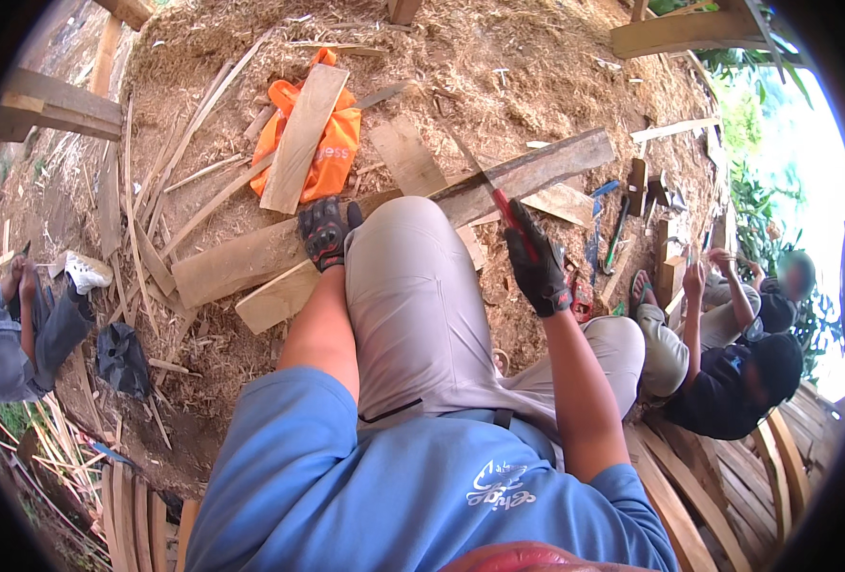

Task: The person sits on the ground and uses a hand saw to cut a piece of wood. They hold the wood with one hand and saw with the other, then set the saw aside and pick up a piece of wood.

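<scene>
A long wooden plank lies slanted across the ground in front of me, with my raised knee over its middle. My left hand, in a black and grey work glove, grips the plank just left of the knee, its fingers over the far edge. My right hand, in a matching glove, is closed round the red handle of a hand saw. The saw's thin blade points away from me and crosses the plank's right part. Its teeth are too small to make out.
An orange bag lies ahead under a short board. Another board lies beyond the plank. Blue-handled tools and a hammer-like tool lie at right. People sit at right and left. Shavings cover the ground.
</scene>
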{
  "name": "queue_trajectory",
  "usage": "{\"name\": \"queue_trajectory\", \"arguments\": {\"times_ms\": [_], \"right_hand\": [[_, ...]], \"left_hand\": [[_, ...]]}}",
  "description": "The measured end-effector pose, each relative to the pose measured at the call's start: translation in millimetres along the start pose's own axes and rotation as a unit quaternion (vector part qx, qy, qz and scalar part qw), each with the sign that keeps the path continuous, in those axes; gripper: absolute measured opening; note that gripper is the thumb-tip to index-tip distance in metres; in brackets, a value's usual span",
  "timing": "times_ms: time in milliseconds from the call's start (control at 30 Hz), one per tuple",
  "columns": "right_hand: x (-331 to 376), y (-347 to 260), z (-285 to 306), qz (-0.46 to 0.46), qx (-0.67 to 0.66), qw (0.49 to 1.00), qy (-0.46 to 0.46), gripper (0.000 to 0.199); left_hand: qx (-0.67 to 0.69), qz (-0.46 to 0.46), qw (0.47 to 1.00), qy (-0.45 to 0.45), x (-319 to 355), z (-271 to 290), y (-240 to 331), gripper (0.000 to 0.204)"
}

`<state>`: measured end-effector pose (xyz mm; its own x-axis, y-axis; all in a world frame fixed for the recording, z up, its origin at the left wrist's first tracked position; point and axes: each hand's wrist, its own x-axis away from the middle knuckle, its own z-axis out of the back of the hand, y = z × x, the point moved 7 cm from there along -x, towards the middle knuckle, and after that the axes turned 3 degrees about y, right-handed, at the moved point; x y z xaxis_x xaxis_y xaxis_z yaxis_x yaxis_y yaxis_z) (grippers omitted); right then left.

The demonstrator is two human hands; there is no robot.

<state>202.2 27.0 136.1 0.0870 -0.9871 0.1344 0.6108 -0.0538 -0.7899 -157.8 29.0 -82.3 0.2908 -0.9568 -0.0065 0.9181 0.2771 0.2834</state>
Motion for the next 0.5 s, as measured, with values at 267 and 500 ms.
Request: {"name": "queue_trajectory", "arguments": {"times_ms": [267,500], "right_hand": [[-6,9,3,0.037,0.003,0.999,-0.011,0.055],[-21,27,15,-0.157,0.003,0.987,0.021,0.046]], "left_hand": [[-0.024,-0.003,1.000,0.006,6,8,23,0.048],[0.005,-0.004,0.999,-0.044,-2,8,10,0.050]]}}
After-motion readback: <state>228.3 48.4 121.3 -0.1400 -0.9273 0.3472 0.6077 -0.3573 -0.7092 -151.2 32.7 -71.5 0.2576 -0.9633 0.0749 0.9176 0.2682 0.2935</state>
